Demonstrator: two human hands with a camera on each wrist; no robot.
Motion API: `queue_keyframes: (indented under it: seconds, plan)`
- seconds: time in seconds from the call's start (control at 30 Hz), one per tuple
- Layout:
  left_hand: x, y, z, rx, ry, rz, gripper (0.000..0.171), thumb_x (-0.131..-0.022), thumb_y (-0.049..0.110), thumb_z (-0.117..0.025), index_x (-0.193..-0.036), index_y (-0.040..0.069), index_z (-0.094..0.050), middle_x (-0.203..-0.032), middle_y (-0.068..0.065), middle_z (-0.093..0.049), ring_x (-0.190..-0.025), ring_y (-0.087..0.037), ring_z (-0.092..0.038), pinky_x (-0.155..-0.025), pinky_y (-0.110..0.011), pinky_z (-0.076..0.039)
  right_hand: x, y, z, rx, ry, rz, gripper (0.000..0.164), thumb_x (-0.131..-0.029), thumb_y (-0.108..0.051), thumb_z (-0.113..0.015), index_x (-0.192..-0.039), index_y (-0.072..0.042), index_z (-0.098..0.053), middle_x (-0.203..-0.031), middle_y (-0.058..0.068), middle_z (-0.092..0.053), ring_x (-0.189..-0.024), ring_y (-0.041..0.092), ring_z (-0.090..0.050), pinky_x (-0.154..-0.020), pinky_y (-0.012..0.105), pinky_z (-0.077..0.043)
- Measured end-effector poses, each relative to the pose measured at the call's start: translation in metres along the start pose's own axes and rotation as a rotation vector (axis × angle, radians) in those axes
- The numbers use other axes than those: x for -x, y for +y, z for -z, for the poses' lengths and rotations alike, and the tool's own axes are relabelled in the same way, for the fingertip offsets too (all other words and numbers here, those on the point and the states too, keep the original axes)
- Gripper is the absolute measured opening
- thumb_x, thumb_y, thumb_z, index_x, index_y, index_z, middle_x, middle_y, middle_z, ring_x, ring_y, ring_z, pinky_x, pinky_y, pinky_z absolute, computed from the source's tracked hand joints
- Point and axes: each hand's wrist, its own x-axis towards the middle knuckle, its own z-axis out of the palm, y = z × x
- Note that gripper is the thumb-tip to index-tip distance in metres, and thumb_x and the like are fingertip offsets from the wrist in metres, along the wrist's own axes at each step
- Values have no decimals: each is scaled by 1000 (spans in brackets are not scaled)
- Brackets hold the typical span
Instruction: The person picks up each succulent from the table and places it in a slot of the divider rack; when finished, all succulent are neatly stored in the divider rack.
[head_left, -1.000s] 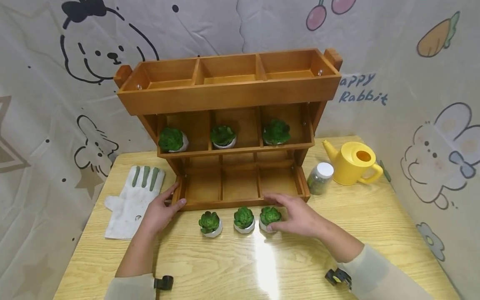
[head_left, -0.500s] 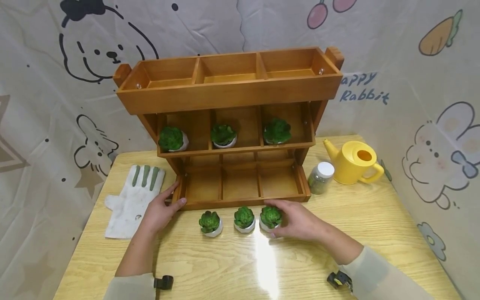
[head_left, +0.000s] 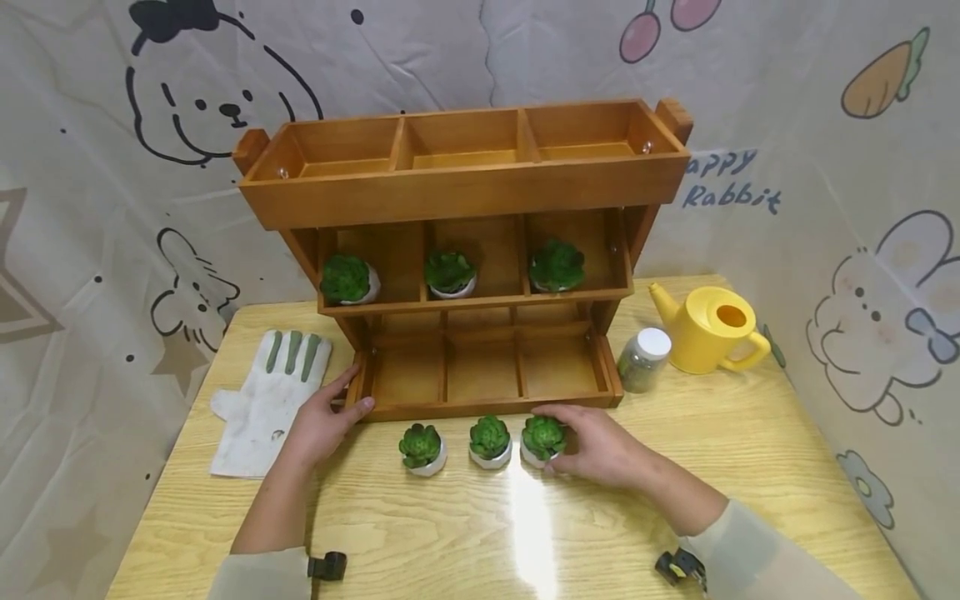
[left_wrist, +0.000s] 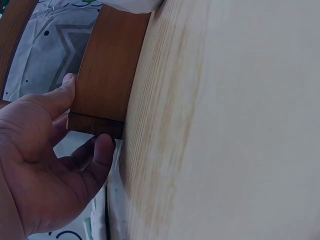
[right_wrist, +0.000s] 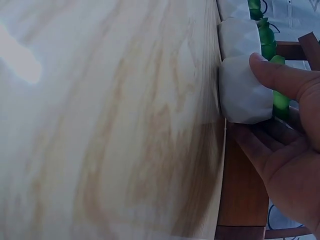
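Just in front of the wooden rack (head_left: 461, 187), the right hand (head_left: 600, 446) has its grip around the rightmost potted plant (head_left: 542, 437); the left hand (head_left: 318, 425) grasps the rack's lower left corner. A lift drifting sideways could, probably, knock the neighbouring plant (head_left: 490, 440), which stands near.

Head view's fairly bright; light looks overhead, and you've a white glare streak on the surface (head_left: 442, 533), bottom ctr. Mid tier of the rack (head_left: 465, 196) sits in shadow for you. Your L wrist cam: bluish, dim at L, washed out at R. Your R wrist cam: glare upper L, soft shadow lower ctr, grain smeared.
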Motion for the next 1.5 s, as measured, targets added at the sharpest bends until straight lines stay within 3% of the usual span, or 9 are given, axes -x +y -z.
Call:
queue_keyframes:
  seconds: [0.3,0.6,0.8,1.03,1.13,1.5]
  plan:
    - [0,-1,0,2,0,3,75,-101,42,-69,-165,24,-34,-156,-25,-42,-127,-42,-54,-88,-46,-55,3,-3,6,-45,46,-23,79,-77,-28,-93,-147,-19,-58,-127,-1,-70,-109,15,-68,-95,40,-55]
    - [3,0,-1,-2,-4,2,77,-100,47,-68,-165,24,-34,-156,-25,-43,-125,-43,-56,-88,-46,-55,1,-5,21,-91,82,13,75,-81,-28,-92,-146,-11,-58,-129,5,-70,-114,25,-70,-98,40,-55]
    - [2,-1,0,-5,5,2,76,-100,47,-68,-164,25,-35,-155,-25,-44,-125,-43,-56,-86,-44,-55,-4,-7,30,-56,115,27,73,-82,-31,-91,-145,-12,-59,-127,7,-70,-109,24,-70,-95,44,-56]
    - [3,1,0,2,6,1,75,-100,43,-69,-164,23,-35,-153,-26,-47,-124,-42,-57,-88,-46,-55,-9,-10,39,-58,126,46,72,-82,-24,-91,-145,-10,-59,-124,8,-71,-104,21,-72,-88,33,-59]
    - [2,1,-1,1,10,1,75,-100,45,-69,-164,24,-35,-152,-25,-48,-124,-42,-57,-90,-47,-55,-11,-11,41,-62,128,45,71,-82,-23,-91,-145,-11,-59,-122,8,-71,-104,21,-72,-86,34,-59]
    - [1,0,0,-5,13,-5,77,-99,48,-70,-164,23,-36,-153,-26,-48,-125,-43,-56,-90,-48,-55,-20,-9,48,-44,150,52,73,-84,-21,-89,-147,-7,-56,-124,10,-71,-108,26,-72,-90,37,-59]
